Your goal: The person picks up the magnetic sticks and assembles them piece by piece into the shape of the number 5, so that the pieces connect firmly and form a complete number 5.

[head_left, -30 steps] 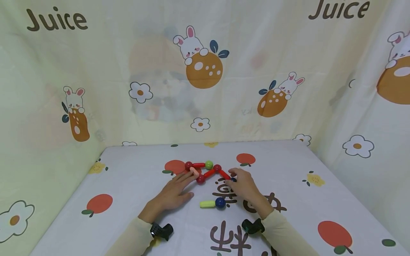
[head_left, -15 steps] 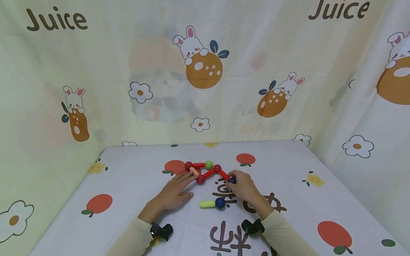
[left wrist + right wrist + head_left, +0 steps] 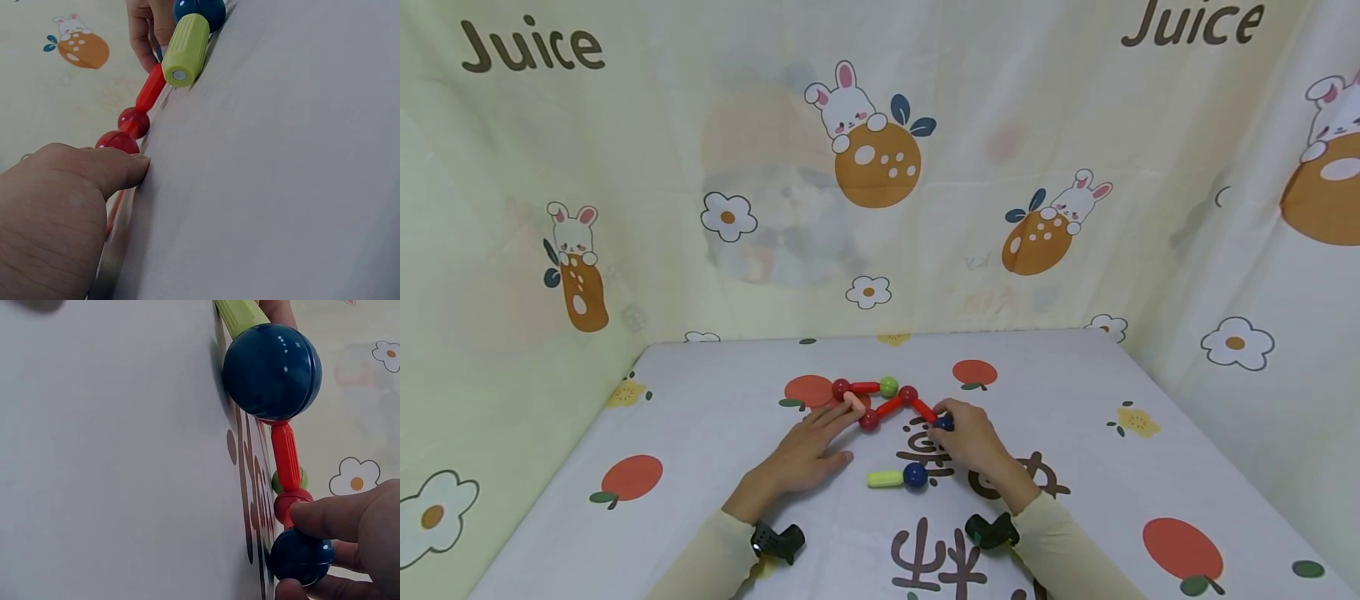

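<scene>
A chain of magnetic rods and balls lies on the table. In the head view it runs from a red ball (image 3: 841,388), joined by a red rod (image 3: 865,387) to a green ball (image 3: 889,386), and by an orange-pink rod (image 3: 854,402) to a second red ball (image 3: 868,420). More red rods lead through a third red ball (image 3: 907,395) to a blue ball (image 3: 302,555). My right hand (image 3: 973,433) grips that blue ball between thumb and fingers. My left hand (image 3: 805,450) has its fingers extended, fingertips against the orange-pink rod.
A separate yellow-green rod (image 3: 885,479) with a larger-looking blue ball (image 3: 915,476) on its end lies nearer the body, between the forearms. The table (image 3: 715,383) has a printed cloth, and a patterned curtain (image 3: 775,292) hangs behind it.
The right hand's fingers have closed in around the blue ball at the chain's end. The left hand and the separate rod have stayed in place.
</scene>
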A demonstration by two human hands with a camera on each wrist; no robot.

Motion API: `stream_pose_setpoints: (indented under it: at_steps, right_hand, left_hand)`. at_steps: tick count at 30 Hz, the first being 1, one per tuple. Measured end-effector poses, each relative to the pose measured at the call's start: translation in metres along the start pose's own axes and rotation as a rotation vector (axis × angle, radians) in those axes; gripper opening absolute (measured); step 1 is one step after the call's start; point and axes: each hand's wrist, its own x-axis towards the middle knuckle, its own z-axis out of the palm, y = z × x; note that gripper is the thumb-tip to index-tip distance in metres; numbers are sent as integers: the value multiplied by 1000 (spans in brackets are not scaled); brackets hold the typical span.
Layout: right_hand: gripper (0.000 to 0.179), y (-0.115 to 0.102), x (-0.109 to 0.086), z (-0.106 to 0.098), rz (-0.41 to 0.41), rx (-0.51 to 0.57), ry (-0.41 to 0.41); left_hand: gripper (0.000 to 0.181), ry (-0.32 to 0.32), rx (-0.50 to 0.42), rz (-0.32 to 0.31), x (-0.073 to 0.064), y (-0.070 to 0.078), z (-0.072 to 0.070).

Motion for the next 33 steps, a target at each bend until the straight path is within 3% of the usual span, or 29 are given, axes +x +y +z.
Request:
stream_pose_setpoints:
  at_steps: [33]
  right_hand:
    - [42, -2, -3, -1, 42, 36, -22]
  left_hand:
    - [69, -4, -6, -9, 0, 0, 1]
